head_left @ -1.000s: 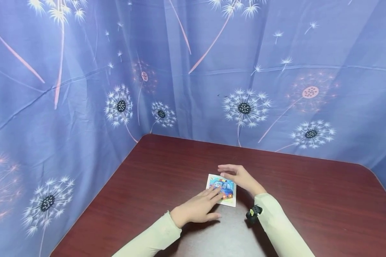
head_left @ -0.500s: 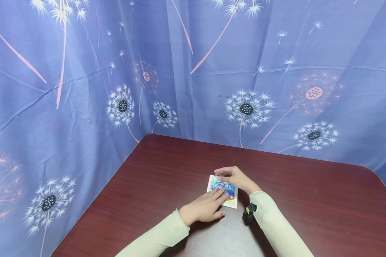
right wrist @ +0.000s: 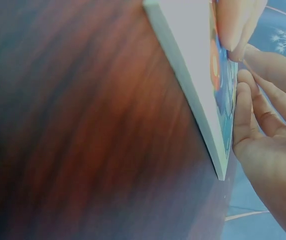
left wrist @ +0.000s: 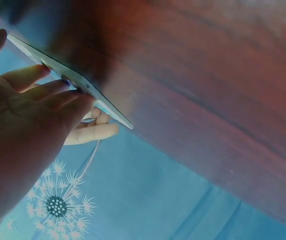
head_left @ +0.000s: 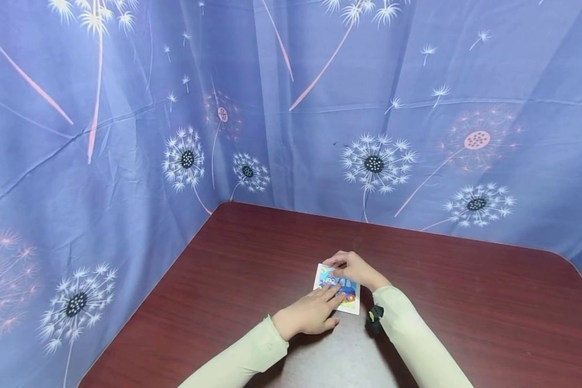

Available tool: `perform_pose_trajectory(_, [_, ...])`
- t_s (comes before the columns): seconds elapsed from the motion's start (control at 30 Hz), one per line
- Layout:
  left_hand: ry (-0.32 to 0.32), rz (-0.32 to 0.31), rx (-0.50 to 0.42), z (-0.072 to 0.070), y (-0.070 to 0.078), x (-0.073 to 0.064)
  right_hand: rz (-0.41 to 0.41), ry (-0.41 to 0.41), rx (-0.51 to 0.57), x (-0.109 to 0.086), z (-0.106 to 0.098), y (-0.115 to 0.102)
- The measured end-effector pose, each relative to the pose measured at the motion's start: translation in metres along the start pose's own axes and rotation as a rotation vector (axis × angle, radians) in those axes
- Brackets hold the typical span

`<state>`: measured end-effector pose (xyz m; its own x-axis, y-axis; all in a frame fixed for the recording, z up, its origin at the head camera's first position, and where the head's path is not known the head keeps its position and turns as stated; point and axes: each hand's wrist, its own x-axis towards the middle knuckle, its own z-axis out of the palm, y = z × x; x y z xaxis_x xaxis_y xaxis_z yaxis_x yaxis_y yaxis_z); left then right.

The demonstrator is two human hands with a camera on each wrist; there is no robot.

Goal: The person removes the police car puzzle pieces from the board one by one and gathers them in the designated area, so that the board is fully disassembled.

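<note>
A small square picture board with a white border and a blue cartoon car lies on the table. My left hand rests its straight fingers across the picture's lower left part. My right hand is at the far edge of the board, fingers and thumb bent over its upper part. In the right wrist view the fingertips of the right hand come close together against the picture side, and whether anything is between them is hidden. The left wrist view catches the board edge-on beyond the left hand.
The dark red wood table has rounded far corners. Blue curtains with dandelion prints hang behind it and along the left. A small black object is attached at the right sleeve's cuff.
The right hand has moved slightly left over the board's far edge, and its fingers have bent closer to the thumb. The left hand has shifted slightly right over the picture.
</note>
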<state>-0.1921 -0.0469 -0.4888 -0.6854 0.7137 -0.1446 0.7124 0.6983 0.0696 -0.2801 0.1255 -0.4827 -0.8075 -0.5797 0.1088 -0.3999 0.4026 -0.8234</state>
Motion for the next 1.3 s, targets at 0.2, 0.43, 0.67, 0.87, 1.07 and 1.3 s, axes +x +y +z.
perform_pose_trajectory(0.2, [-0.024, -0.007, -0.007, -0.001, 0.001, 0.0, 0.088, 0.004, -0.013, 0.007, 0.005, 0.019])
perform_pose_trajectory(0.43, [-0.038, -0.005, -0.047, -0.003, 0.0, 0.0, 0.156, 0.001, -0.016, 0.008, 0.006, 0.017])
perform_pose_trajectory(0.67, [-0.031, 0.01, -0.026, -0.003, -0.001, 0.0, 0.178, -0.014, -0.018, 0.01, 0.007, 0.012])
perform_pose_trajectory(0.87, [-0.033, -0.007, -0.037, -0.003, -0.001, 0.0, 0.205, -0.015, -0.002, 0.01, 0.009, 0.007])
perform_pose_trajectory(1.07, [-0.029, -0.013, -0.044, -0.005, 0.0, 0.0, 0.21, -0.008, 0.002, 0.01, 0.01, 0.006])
perform_pose_trajectory(1.3, [-0.047, -0.017, -0.072, -0.004, -0.002, 0.001, 0.207, -0.004, 0.003, 0.009, 0.01, 0.006])
